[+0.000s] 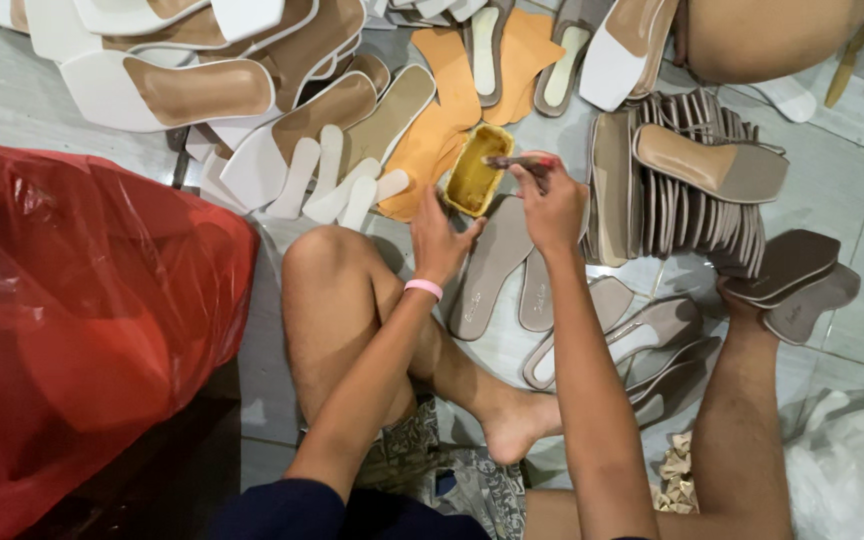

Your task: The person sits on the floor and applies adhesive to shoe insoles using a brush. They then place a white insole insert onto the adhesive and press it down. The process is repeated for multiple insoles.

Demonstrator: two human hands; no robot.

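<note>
At the far left a bulging red plastic bag (82,330) lay on the grey tiled floor (12,100). Above and to its right, white flat sandal soles with tan insoles (192,95) were heaped in a loose pile. The person sat on the floor with bare knees bent, and the left hand (439,243), a pink band at its wrist, was cupped around the near end of a small yellow glue-smeared tub (477,172), steadying it. The tub sat among orange insole cut-outs (447,110). Just right of it the right hand (552,205) was closed around a thin glue-coated brush (517,161), whose tip reached over the tub's rim; whether the bristles touched the glue was hard to tell. Beneath both hands taupe flat insoles (492,265) lay on the floor. Further right stood a tight upright stack of taupe soles (692,190), with one sole resting across its top.
</note>
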